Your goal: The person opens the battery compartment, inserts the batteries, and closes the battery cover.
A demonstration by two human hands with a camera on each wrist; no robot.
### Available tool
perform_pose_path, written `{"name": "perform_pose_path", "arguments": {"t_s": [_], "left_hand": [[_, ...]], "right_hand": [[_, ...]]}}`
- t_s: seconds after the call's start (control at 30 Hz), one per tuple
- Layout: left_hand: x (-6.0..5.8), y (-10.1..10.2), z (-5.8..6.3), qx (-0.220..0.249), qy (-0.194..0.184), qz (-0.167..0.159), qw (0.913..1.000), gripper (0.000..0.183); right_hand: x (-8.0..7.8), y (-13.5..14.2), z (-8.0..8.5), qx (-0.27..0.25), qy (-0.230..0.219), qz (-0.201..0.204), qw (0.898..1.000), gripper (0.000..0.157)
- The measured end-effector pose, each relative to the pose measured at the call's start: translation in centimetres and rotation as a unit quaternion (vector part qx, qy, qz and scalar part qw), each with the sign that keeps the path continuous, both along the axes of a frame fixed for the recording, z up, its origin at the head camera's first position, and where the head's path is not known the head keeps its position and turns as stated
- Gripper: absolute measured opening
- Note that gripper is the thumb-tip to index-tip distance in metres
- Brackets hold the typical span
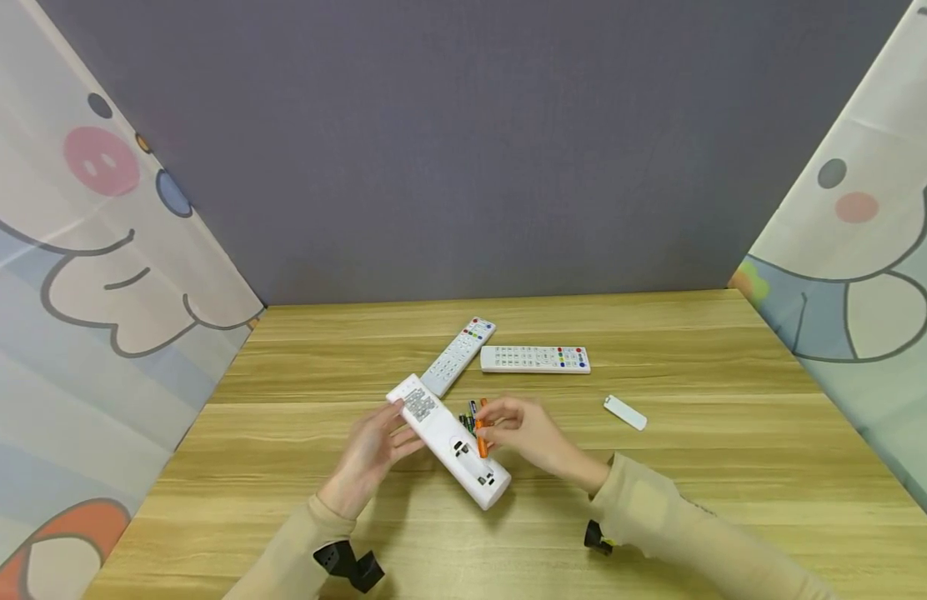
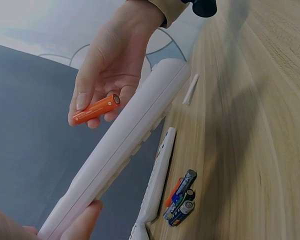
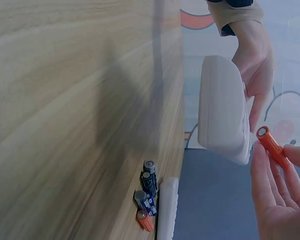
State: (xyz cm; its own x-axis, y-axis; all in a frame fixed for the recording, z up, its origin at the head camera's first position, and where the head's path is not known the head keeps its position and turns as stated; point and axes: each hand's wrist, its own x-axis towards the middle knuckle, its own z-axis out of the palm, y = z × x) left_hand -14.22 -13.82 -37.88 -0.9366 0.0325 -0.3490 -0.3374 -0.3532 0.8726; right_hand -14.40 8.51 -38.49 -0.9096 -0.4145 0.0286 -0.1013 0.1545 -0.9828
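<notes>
A white remote control (image 1: 438, 422) is held above the table by my left hand (image 1: 368, 450), its back facing up and tilted. Its battery compartment (image 1: 474, 463) is uncovered, with dark contacts at both ends. Between thumb and fingers, my right hand (image 1: 529, 432) pinches an orange battery (image 1: 482, 442) just over the compartment's edge. In the left wrist view the orange battery (image 2: 97, 109) appears beside the remote, one metal end showing. Several loose batteries (image 3: 148, 187), dark ones and an orange one, lie on the table beyond the remote, partly hidden in the head view.
Two more white remotes lie face up behind: one slanted remote (image 1: 458, 357) and one crosswise remote (image 1: 534, 359). To the right is a small white battery cover (image 1: 625, 412). A grey panel (image 1: 463, 150) stands along the back edge of the wooden table (image 1: 283, 467).
</notes>
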Motion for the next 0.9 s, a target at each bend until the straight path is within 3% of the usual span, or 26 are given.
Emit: {"name": "perform_pose_path", "arguments": {"t_s": [0.3, 0.77, 0.9], "left_hand": [[-0.2, 0.3, 0.1, 0.011, 0.004, -0.003, 0.9999, 0.037], [-0.4, 0.9, 0.2, 0.022, 0.0, 0.008, 0.9997, 0.039], [-0.4, 1.0, 0.3, 0.026, -0.001, 0.009, 0.9996, 0.039]], "right_hand": [[0.4, -0.3, 0.0, -0.004, 0.0, 0.011, 1.0, 0.026], [0.8, -0.3, -0.2, 0.055, 0.089, -0.007, 0.994, 0.016], [1.5, -0.5, 1.4, 0.071, 0.095, -0.013, 0.993, 0.012]]}}
